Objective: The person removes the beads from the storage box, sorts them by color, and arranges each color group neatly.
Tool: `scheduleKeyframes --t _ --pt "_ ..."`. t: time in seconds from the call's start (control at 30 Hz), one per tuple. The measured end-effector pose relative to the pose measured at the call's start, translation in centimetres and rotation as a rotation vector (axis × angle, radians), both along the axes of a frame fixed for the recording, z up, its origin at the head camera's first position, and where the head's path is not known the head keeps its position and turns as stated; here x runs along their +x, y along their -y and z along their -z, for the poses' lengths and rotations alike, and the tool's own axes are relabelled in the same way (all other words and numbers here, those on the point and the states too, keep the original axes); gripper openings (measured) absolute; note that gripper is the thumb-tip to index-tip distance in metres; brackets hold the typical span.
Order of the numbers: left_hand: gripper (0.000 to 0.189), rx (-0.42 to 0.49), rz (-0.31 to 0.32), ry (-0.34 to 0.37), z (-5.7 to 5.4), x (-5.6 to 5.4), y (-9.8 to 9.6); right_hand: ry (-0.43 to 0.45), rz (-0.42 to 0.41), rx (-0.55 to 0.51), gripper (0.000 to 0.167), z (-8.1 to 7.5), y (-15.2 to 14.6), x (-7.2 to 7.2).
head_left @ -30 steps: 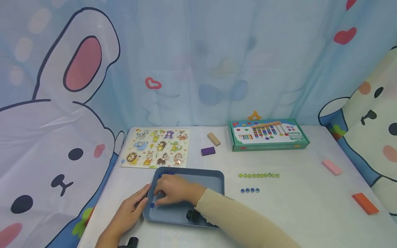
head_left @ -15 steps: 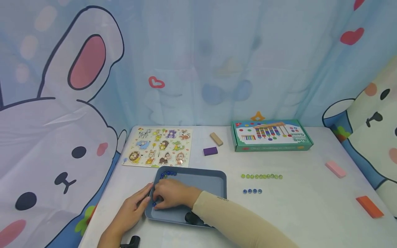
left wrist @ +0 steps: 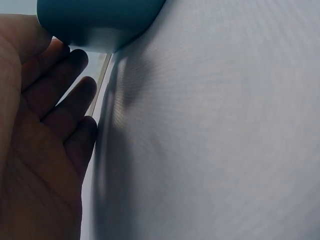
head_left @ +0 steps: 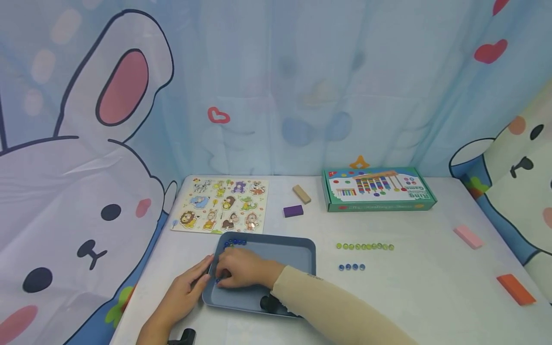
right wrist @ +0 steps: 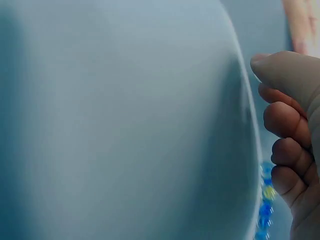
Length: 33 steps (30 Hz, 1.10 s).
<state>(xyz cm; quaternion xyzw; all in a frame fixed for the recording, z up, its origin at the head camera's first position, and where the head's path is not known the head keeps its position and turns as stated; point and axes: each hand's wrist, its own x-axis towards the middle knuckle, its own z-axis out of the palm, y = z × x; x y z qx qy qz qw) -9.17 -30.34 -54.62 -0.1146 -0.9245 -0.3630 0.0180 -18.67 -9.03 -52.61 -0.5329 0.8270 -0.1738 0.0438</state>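
In the head view, my left hand (head_left: 181, 294) rests against the left edge of the blue-grey tray (head_left: 280, 242), its fingers extended; the left wrist view shows these fingers (left wrist: 70, 107) beside the tray's outer wall (left wrist: 100, 25). My right hand (head_left: 243, 268) is inside the tray at its left side. Its thumb and forefinger pinch a small blue marble (head_left: 217, 281), mostly covered by the fingertips. The right wrist view shows the curled right hand (right wrist: 292, 120), but not the pinched marble. Several blue marbles (head_left: 238, 242), with a yellowish one among them, lie in the tray's far left corner.
Right of the tray lie a row of green marbles (head_left: 365, 247) and a shorter row of blue marbles (head_left: 351, 267). Behind are an animal puzzle board (head_left: 222, 206), a wooden block (head_left: 301, 194), a purple block (head_left: 293, 211) and a green box (head_left: 379, 189). Pink (head_left: 468, 237) and orange blocks (head_left: 516, 289) lie far right.
My right hand has lowered toward the near-left part of the tray, and its fingertips have closed over the lone blue marble. The far-corner marbles have come into view. My left hand stays at the tray's edge.
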Motion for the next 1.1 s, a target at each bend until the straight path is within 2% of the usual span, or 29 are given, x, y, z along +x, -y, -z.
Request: scheduleKeyframes --t 0.2,0.47,0.8,1.1 --pt "0.05 -0.023 -0.009 0.042 -0.1 0.0 0.1 -0.006 0.062 -0.044 0.016 -0.8 -2.1 -0.6" --pt "0.05 -0.041 -0.022 0.059 -0.1 -0.1 0.0 0.029 0.161 -0.07 0.016 -3.0 -5.5 -0.8" --pt "0.049 -0.043 -0.022 0.029 0.3 -0.1 0.1 0.06 0.262 -0.203 0.012 -3.9 -9.7 -1.1" --pt "0.049 -0.047 -0.022 0.026 0.2 0.0 0.0 0.017 0.383 -0.254 0.014 -4.9 -14.0 -0.7"
